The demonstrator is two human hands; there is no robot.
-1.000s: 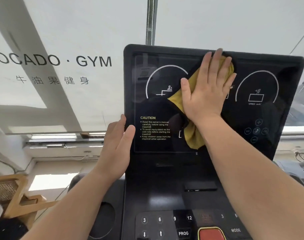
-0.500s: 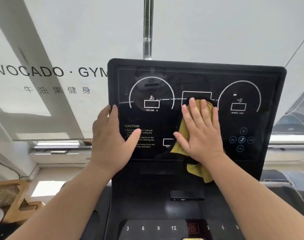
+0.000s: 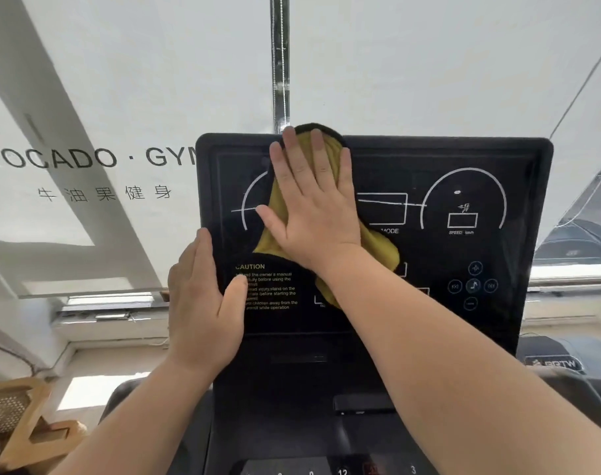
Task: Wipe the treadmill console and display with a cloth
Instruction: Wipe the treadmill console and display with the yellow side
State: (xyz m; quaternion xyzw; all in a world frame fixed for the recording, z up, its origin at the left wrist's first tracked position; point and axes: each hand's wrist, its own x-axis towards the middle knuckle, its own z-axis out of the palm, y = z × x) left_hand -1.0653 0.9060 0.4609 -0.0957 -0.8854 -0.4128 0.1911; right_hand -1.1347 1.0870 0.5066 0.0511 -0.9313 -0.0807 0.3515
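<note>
The black treadmill display [image 3: 463,255] stands upright before me, with white dial arcs, a caution text and small round buttons. My right hand [image 3: 313,207] lies flat with fingers spread on a yellow cloth [image 3: 378,248], pressing it against the upper left-centre of the screen; the cloth's dark edge pokes above the top rim. My left hand [image 3: 203,303] grips the display's left edge, thumb on the caution text. Below the screen, the console [image 3: 292,406] shows a row of number keys at the bottom of the view.
A white window blind [image 3: 121,97] with "AVOCADO · GYM" lettering hangs behind the display. A wooden rattan chair [image 3: 21,419] stands at lower left. Another treadmill's dark part [image 3: 559,361] shows at right.
My right hand slid the cloth down from the upper middle to the lower middle, then up and left to the top edge. My left hand stayed on the left edge.
</note>
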